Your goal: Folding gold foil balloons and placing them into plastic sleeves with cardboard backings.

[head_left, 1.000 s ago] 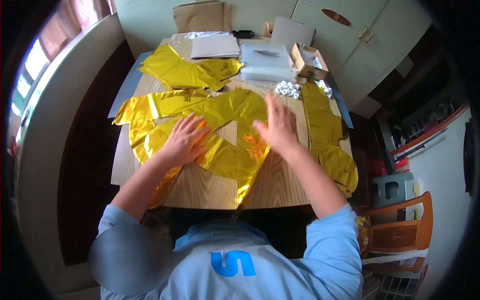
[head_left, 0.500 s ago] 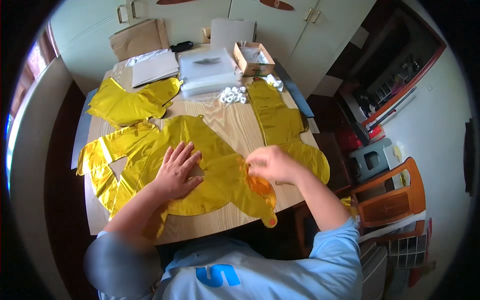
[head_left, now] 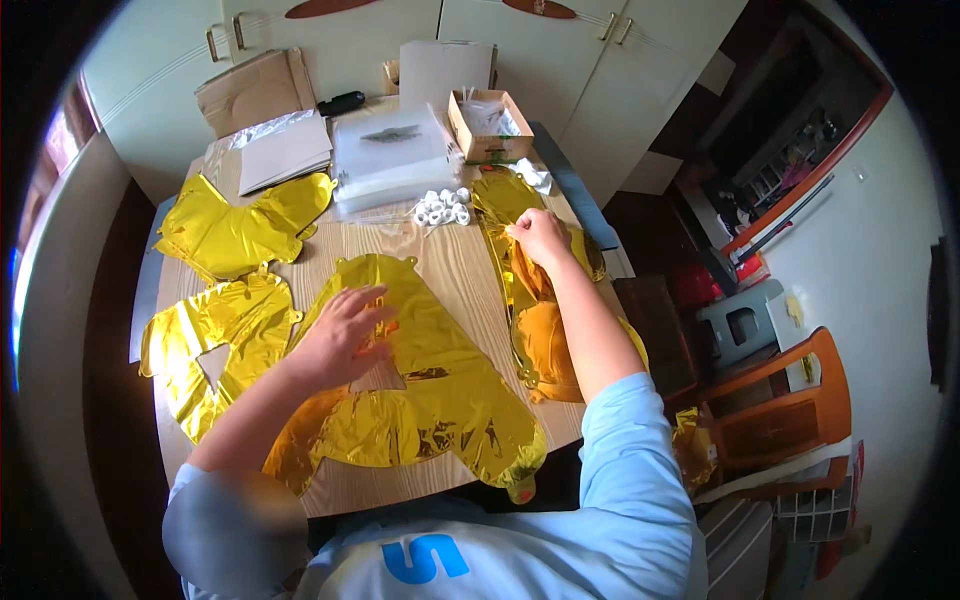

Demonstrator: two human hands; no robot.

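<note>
A large flat gold foil balloon (head_left: 437, 345), shaped like a letter A, lies on the table in front of me. My left hand (head_left: 343, 338) is over its left part, fingers spread and holding nothing; whether it touches the foil I cannot tell. Farther right, my right hand (head_left: 540, 238) is closed, fingertips pinching the upper part of another gold foil balloon (head_left: 548, 345). That one is rumpled and partly folded, with orange-looking patches. Two more gold foil balloons lie at the left, one at the back (head_left: 235, 232) and one nearer me (head_left: 250, 318).
Across the wooden table (head_left: 350, 487), a stack of clear plastic sheets (head_left: 385, 165), grey cardboard (head_left: 285, 155), white ribbon rolls (head_left: 440, 208) and an open box (head_left: 490, 150) sit at the back. A wooden chair (head_left: 780, 420) stands at the right.
My right hand has moved up and away from the A-shaped balloon's right edge to the right-hand balloon, whose foil is now rumpled. My left hand seems raised. The A-shaped balloon lies nearer me.
</note>
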